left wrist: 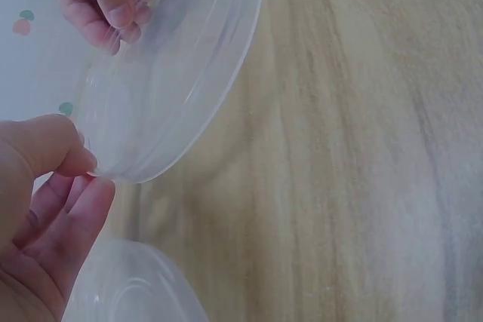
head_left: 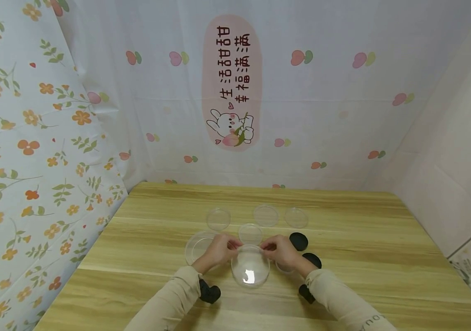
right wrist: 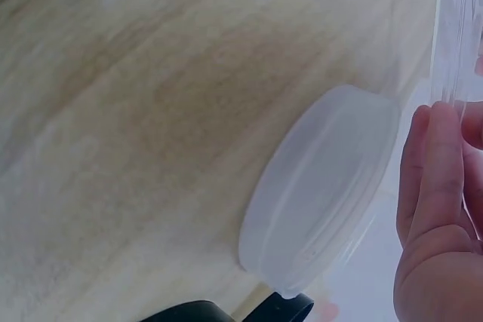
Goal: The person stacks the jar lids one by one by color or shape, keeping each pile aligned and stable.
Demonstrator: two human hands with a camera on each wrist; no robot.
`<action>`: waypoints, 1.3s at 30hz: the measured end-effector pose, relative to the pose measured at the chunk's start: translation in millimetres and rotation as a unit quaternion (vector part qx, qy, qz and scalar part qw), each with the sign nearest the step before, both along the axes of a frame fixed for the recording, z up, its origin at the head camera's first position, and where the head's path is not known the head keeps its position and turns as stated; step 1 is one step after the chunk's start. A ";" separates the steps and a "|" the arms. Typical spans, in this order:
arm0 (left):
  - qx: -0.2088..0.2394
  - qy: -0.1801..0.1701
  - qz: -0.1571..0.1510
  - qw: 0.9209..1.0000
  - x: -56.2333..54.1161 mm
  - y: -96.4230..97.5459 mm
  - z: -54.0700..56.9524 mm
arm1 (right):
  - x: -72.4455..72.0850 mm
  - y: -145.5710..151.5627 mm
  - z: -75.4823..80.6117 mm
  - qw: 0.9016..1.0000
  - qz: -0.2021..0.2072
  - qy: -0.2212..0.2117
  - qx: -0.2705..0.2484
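Observation:
Between both hands a large clear plastic round lid [head_left: 250, 270] is held, tilted, above the wooden table. My left hand [head_left: 221, 249] pinches its rim on the left with thumb and fingers; in the left wrist view the thumb [left wrist: 64, 145] lies on the edge. On the other side my right hand [head_left: 282, 251] pinches the rim, its fingertips [right wrist: 445, 122] showing at the edge in the right wrist view. Partly under the left forearm lies another large clear round lid [head_left: 193, 246]. Close beside the right hand, a smaller translucent round lid [right wrist: 321, 186] rests on the table.
Several small clear round lids, such as one at the back left [head_left: 218, 219], lie toward the back of the wooden table [head_left: 364, 234]. Two black round lids [head_left: 299, 241] are right of the right hand. A patterned cloth [head_left: 322, 110] hangs behind the table.

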State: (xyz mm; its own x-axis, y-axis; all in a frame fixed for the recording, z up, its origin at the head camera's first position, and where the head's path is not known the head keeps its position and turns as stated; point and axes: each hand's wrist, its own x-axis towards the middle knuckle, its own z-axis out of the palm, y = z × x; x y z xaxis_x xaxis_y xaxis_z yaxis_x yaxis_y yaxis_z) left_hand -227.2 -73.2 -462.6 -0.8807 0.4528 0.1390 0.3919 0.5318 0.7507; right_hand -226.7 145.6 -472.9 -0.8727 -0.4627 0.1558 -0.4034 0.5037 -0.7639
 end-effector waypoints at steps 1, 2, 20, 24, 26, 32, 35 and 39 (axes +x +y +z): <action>0.001 -0.001 0.001 1.000 0.2 -0.5 0.9 | 0.2 0.2 1.3 1.000 0.002 -0.003 -0.004; 0.002 -0.002 0.002 1.000 0.2 -1.0 1.8 | 0.2 0.4 2.3 1.000 0.002 -0.006 -0.005; 0.029 -0.022 0.024 0.999 1.1 -22.5 20.8 | -5.2 -17.5 23.8 1.000 -0.012 0.004 0.000; 0.030 -0.022 0.029 0.999 -1.7 -30.0 22.9 | -10.0 -25.6 26.2 1.000 -0.018 0.016 -0.002; 0.031 -0.016 0.033 0.999 -3.3 -33.9 23.7 | -12.8 -29.8 26.9 1.000 -0.018 0.019 -0.006; 0.035 0.016 0.046 0.998 -9.2 -45.7 25.7 | -19.0 -43.1 30.7 0.999 -0.020 -0.001 -0.028; 0.032 0.025 0.053 0.998 -11.1 -51.6 26.8 | -21.7 -50.7 31.6 0.999 -0.024 -0.011 -0.037; 0.039 0.017 0.065 0.997 -11.8 -58.9 28.3 | -25.5 -61.1 31.4 0.999 -0.034 -0.009 -0.038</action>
